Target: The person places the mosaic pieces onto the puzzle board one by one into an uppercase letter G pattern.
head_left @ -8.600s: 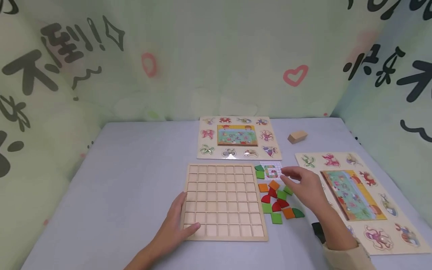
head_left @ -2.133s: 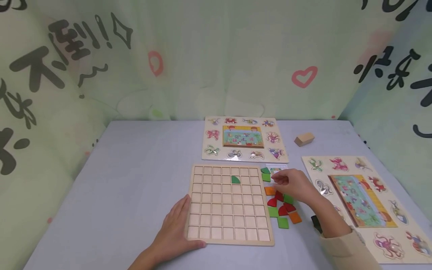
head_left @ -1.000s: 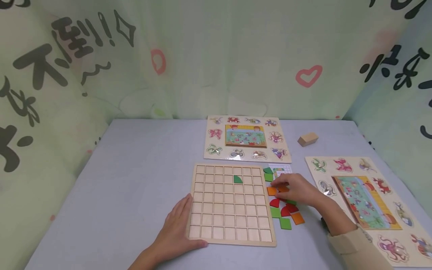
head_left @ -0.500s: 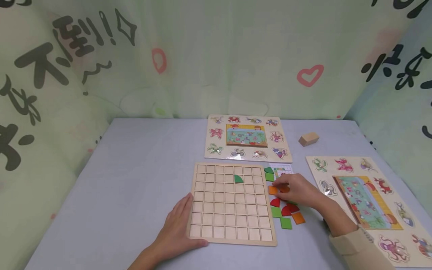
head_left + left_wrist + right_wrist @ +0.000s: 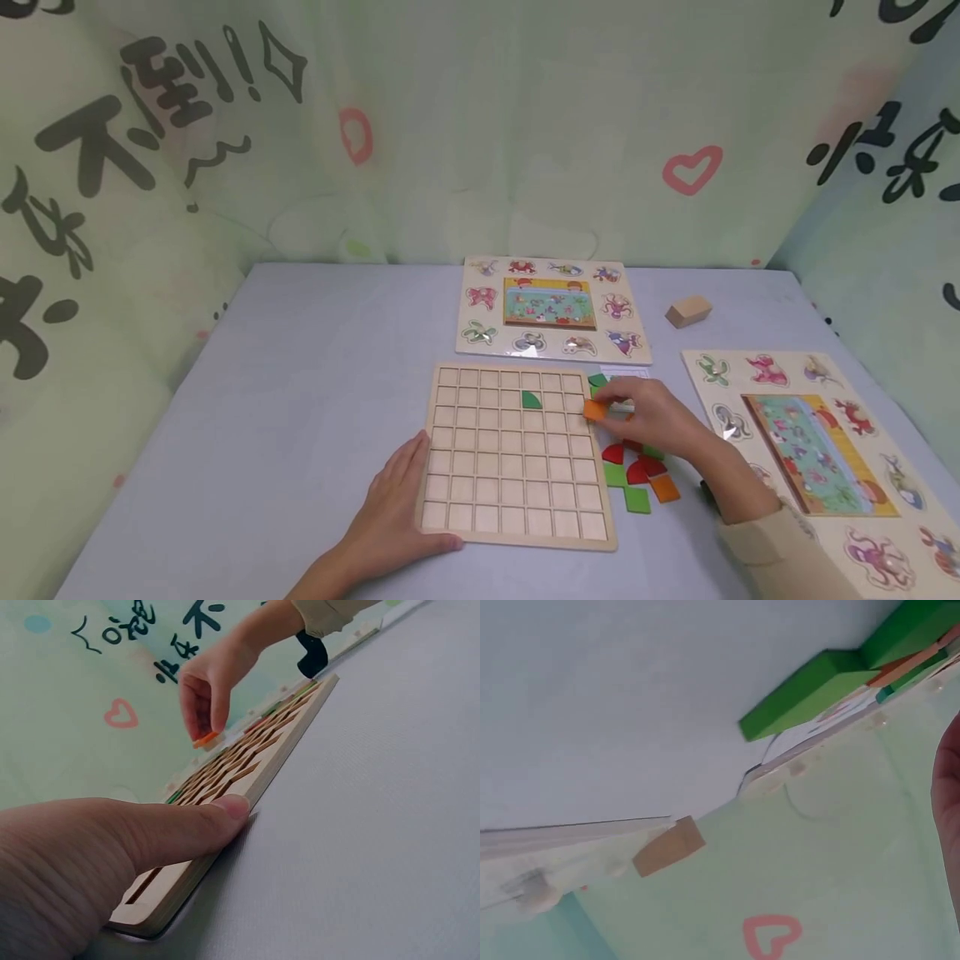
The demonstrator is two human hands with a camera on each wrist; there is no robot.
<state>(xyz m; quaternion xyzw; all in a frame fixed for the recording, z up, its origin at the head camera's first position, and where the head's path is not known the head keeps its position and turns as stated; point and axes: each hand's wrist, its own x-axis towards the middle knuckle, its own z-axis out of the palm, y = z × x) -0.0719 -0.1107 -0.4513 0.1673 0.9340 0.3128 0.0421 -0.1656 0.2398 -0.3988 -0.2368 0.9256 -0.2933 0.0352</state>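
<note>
A wooden grid board (image 5: 517, 454) lies in front of me with one green quarter-round tile (image 5: 531, 400) set in a cell near its top. My right hand (image 5: 645, 412) pinches an orange tile (image 5: 596, 409) and holds it just above the board's right edge; the left wrist view shows the orange tile (image 5: 204, 739) lifted clear of the grid board (image 5: 247, 769). My left hand (image 5: 397, 508) lies flat against the board's lower left corner, thumb (image 5: 180, 825) pressed on its rim. Loose red, green and orange tiles (image 5: 637, 479) lie right of the board.
Two animal peg puzzles lie on the grey table: one (image 5: 551, 308) behind the grid board, one (image 5: 810, 442) at the right. A small wooden block (image 5: 688, 311) sits at the back right. A pattern card (image 5: 622, 375) is partly hidden by my right hand. Cloth walls surround the table.
My right hand picked an orange tile out of the loose pile and carried it up and left to the board's right edge. The left hand has stayed put.
</note>
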